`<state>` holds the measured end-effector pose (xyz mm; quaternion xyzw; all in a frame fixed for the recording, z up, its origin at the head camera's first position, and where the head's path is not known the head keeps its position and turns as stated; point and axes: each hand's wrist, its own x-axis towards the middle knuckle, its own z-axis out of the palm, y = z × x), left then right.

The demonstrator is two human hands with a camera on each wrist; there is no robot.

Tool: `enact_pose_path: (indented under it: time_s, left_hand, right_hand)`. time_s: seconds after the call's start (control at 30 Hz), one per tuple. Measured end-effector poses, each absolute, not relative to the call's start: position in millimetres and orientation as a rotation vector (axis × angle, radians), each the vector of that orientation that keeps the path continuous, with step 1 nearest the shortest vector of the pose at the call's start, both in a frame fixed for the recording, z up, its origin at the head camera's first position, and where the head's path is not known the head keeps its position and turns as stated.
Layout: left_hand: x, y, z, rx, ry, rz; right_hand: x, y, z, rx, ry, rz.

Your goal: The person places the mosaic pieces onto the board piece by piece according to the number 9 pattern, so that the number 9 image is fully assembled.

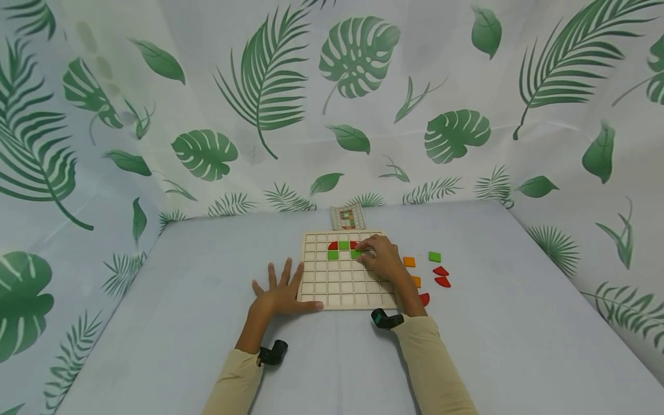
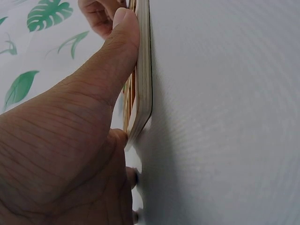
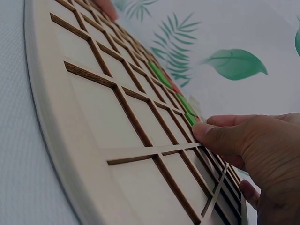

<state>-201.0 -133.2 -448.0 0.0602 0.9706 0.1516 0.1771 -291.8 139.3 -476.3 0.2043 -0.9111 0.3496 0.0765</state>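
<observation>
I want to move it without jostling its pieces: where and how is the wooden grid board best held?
Probably by its left and right rims, coming from both sides, thumbs on top. The wooden grid board lies flat, its layered edge looks thick enough to grip, and the coloured pieces in it sit away from those rims.

Pale grid board (image 1: 334, 282) lies flat — green tile (image 1: 355, 255) on it, perhaps fully seated.

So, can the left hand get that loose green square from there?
Probably not easily: the left hand rests at the left edge of the board, and the right hand sits between that hand and the green square.
</observation>
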Motion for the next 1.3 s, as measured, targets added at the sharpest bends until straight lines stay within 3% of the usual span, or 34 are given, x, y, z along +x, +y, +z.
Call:
enact_pose_path:
  time_s: [0.97, 1.3]
  left_hand:
    - [-201.3, -130.1, -451.4, 0.167, 2.749, 0.441]
    - [-198.7, -131.8, -446.1, 0.178, 2.759, 0.44]
  right_hand:
    - [-296.2, 149.5, -478.5, 0.789, -2.557, 1.137]
    - [-294.3, 153.0, -475.6, 0.701, -2.624, 1.207]
